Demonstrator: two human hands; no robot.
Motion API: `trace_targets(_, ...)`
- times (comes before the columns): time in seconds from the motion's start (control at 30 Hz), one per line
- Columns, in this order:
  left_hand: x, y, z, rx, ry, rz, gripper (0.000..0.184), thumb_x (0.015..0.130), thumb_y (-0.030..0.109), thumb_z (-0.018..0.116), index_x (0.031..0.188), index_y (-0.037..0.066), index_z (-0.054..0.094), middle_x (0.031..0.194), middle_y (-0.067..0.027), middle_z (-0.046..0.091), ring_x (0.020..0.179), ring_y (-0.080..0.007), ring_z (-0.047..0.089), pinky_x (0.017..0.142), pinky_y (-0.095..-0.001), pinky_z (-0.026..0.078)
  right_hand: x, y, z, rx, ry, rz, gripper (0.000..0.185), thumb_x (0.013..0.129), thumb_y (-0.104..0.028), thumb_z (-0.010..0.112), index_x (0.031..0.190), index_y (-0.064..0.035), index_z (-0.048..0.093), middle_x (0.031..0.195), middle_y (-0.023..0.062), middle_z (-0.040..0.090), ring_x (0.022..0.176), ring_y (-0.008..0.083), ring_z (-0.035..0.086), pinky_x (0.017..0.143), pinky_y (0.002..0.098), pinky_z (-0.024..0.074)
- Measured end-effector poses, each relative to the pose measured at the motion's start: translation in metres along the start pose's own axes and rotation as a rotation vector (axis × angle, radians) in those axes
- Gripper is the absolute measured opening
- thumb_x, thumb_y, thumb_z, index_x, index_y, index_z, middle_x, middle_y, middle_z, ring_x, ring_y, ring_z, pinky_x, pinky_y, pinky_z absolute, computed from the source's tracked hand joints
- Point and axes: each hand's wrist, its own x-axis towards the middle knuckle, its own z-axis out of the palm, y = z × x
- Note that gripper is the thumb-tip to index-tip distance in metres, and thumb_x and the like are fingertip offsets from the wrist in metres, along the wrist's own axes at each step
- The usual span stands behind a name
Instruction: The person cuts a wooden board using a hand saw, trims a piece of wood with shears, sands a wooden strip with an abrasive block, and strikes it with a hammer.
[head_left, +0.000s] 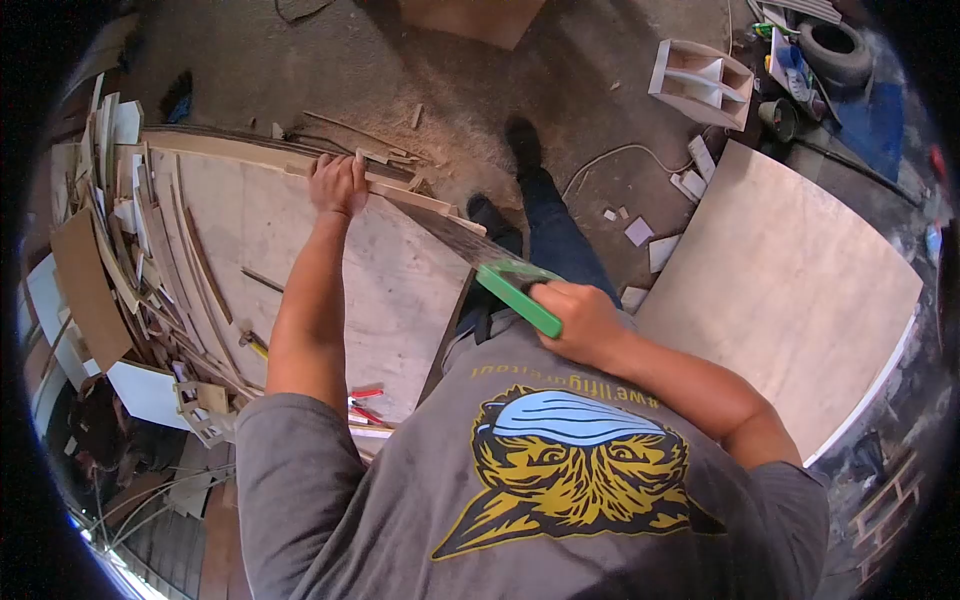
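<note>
My right hand [585, 320] is closed round the green handle of a handsaw [515, 298]. The saw's blade slants up and left, its far part meeting a wooden strip [415, 196] along the edge of a plywood-topped surface [390, 275]. My left hand [338, 186] grips that strip to the left of the blade, fingers curled over it. Where exactly the teeth touch the wood is hard to see. On the same surface, close to my body, lie red-handled pliers [366, 405].
Piled offcuts and strips [150, 270] cover the left side, with a yellow-handled tool [254, 345] beside them. A large curved-looking panel [790, 290] leans at right. Beyond it stand a wooden box with compartments [703, 84] and a tyre [833, 52]. Sawdust [455, 150] lies on the floor.
</note>
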Motion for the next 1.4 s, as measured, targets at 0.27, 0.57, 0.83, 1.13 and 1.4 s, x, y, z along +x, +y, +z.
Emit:
trace_targets(0.27,-0.004,-0.003,0.004,0.023,0.025,0.008,0.037,0.101,0.035,0.047,0.083,0.014,0.071,0.092,-0.0047,0.074,0.099,-0.0276,0.063,0.098,-0.0447,0.04,0.094,0.017,0.053,0.07,0.053,-0.036,0.017,0.08,-0.016,0.07,0.088,-0.0069,0.059,0.078,0.0198,0.066,0.077,0.044,0.066,0.065,0.0542,0.0527)
trace_targets(0.57,0.002,-0.004,0.006,-0.013,0.026,-0.005,0.037,0.101,0.035,0.047,0.084,0.014,0.072,0.092,-0.0041,0.073,0.099,-0.0274,0.063,0.096,-0.0434,0.042,0.068,0.024,0.036,0.031,0.054,-0.094,0.017,0.081,-0.019,0.07,0.09,-0.0097,0.059,0.08,0.016,0.067,0.078,0.0403,0.069,0.067,0.0519,0.0556)
trace_targets(0.83,-0.001,-0.005,0.006,-0.044,0.076,-0.006,0.039,0.1,0.039,0.05,0.078,0.016,0.073,0.085,-0.0019,0.072,0.096,-0.0239,0.064,0.096,-0.0429,0.042,-0.028,0.044,-0.035,0.019,0.034,-0.137,0.022,0.075,-0.014,0.075,0.085,-0.0075,0.057,0.074,0.0142,0.059,0.069,0.0375,0.064,0.059,0.0462,0.0513)
trace_targets(1.13,-0.019,-0.005,-0.007,-0.095,0.172,0.085,0.03,0.095,0.038,0.064,0.08,0.013,0.069,0.095,-0.0043,0.07,0.099,-0.0263,0.062,0.095,-0.0435,0.043,-0.079,0.048,-0.08,-0.056,0.09,-0.265,0.02,0.07,-0.01,0.078,0.08,-0.0064,0.061,0.069,0.0129,0.057,0.063,0.0347,0.062,0.055,0.0421,0.0469)
trace_targets(1.4,-0.08,-0.018,0.026,-0.215,0.305,0.041,0.028,0.097,0.037,0.065,0.113,0.013,0.063,0.141,-0.0111,0.056,0.137,-0.0337,0.048,0.115,-0.05,0.036,-0.081,0.032,-0.088,-0.003,0.222,-0.274,0.015,0.075,-0.001,0.078,0.079,-0.0034,0.063,0.069,0.0137,0.058,0.058,0.0335,0.06,0.054,0.04,0.0457)
